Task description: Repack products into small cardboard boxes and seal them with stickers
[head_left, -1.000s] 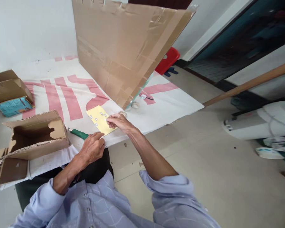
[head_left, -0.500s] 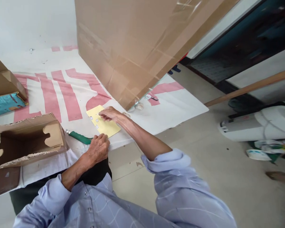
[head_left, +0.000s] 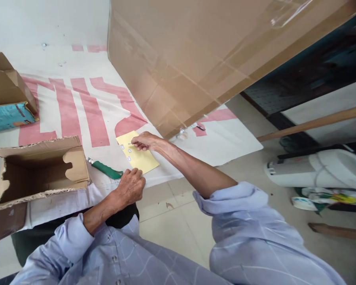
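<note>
A yellow sheet lies tilted near the table's front edge, bearing several small white marks or stickers along its left side. My right hand is over its upper part, fingers pinched together; whatever is between the fingertips is too small to make out. At the sheet's lower left edge, my left hand is closed, its fingers curled on the border of the sheet. Left of that hand lies a green-handled utility knife, apart from the fingers.
An open cardboard box stands at the left front, with another carton and a teal packet behind it. A large taped cardboard box rises beyond my right hand. Right of the table are a wooden pole and a white bucket.
The view has shifted slightly, so most things appear a little further right. Both hands keep nearly the same place on the sheet, the right still pinched over it.
</note>
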